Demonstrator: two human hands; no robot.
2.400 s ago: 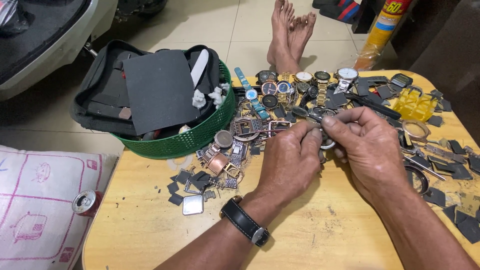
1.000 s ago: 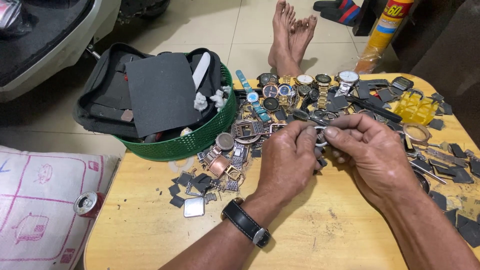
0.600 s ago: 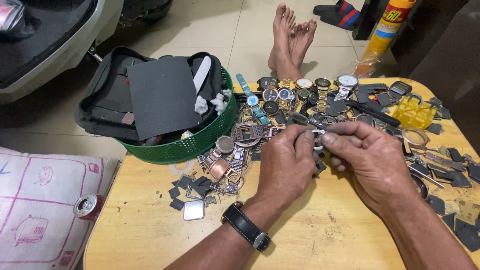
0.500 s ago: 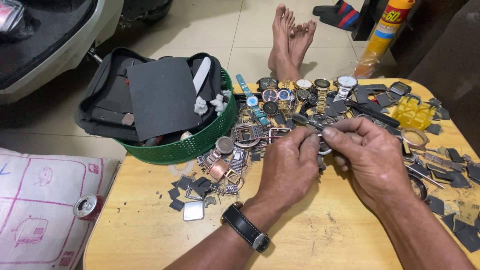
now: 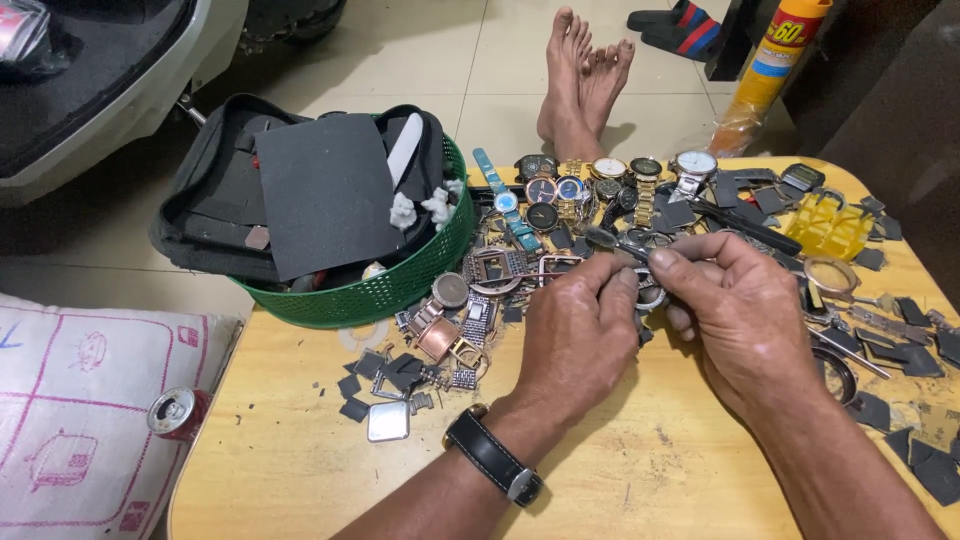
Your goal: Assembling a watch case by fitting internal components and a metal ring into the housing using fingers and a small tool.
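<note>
Two hands: both meet over one small metal watch part [image 5: 650,290] at the table's centre.
Left hand [image 5: 580,335]: fingers curled shut, thumb and forefinger pinching the part's near side; black-strapped wristwatch [image 5: 495,468] on its wrist.
Right hand [image 5: 745,310]: closed too, fingertips pressing the same part from 3 o'clock.
Part location: held just above the wooden table [image 5: 300,470], mostly hidden by the fingers; its exact kind cannot be told.
Progress, judged: work on this piece looks mid-way, since it sits gripped, not set down.
Sorted so far: row of watches [image 5: 600,185] at 12 o'clock of the hands.
Left to handle, judged: loose cases and buckles [image 5: 450,330] at 9 o'clock, dark scraps [image 5: 920,400] at 3 o'clock.
Green basket [image 5: 400,285]: at 10 o'clock, holding a black pouch.
</note>
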